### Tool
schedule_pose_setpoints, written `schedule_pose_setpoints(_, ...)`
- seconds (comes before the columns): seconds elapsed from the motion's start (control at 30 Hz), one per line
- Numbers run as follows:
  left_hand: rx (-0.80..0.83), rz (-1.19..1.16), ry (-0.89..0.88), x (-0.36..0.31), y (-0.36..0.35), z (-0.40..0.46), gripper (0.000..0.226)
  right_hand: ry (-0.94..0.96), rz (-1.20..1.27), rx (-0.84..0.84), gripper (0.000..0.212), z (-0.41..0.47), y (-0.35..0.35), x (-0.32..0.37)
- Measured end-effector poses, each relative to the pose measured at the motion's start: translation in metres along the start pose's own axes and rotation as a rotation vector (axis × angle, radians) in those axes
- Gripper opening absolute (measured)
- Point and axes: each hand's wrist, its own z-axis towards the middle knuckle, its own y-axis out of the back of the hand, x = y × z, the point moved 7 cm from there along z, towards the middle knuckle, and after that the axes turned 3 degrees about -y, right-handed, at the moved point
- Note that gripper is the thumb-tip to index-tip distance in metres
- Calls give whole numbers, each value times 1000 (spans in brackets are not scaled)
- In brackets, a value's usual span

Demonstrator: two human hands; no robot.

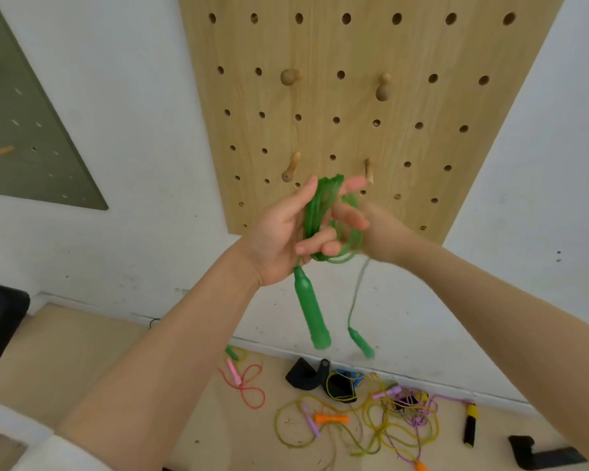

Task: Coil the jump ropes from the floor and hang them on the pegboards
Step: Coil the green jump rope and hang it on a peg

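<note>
Both forearms reach up and forward, bare, converging at centre. The left hand (279,236) is palm-up, thumb raised, fingers curled inward — gripping. The right hand (361,219) sits just beside it, touching, fingers hooked and bent — index pointing up past the left thumb. Wrists cocked, elbows low and wide apart.

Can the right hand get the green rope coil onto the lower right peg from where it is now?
Probably yes. The right hand sits just below the lower right peg, nothing lies between them, and the peg is bare. The left hand also holds the green rope coil.
</note>
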Motion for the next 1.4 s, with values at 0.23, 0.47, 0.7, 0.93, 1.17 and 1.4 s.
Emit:
schedule_pose_setpoints(0.23, -560, 585, 54, -3, 64, 2, 42, 153, -65, 390, 21, -29, -19, 26)
schedule_pose_setpoints(0.47, -296, 571, 243, 31, 34, 2, 45, 181, 320, 86, 9, -24, 46, 24)
schedule_pose_setpoints(0.7, -2, 34, 51, 24, -6, 11, 58, 51, 546, -207, 23, -14, 53, -14)
schedule_pose_setpoints(0.93, -529, 73, -153, 1, 43, 9, 49, 40, 125, 251, 24, -21, -24, -9)
schedule_pose_setpoints(1.17, -697, 708, 199, 19, 80, -15, 50, 195, -218, 445, 26, -26, -34, 29)
schedule_pose_setpoints(1.4, -412, 497, 270, 23, 66, -21, 46, 343, 4, 90, 31, -14, 6, 57)
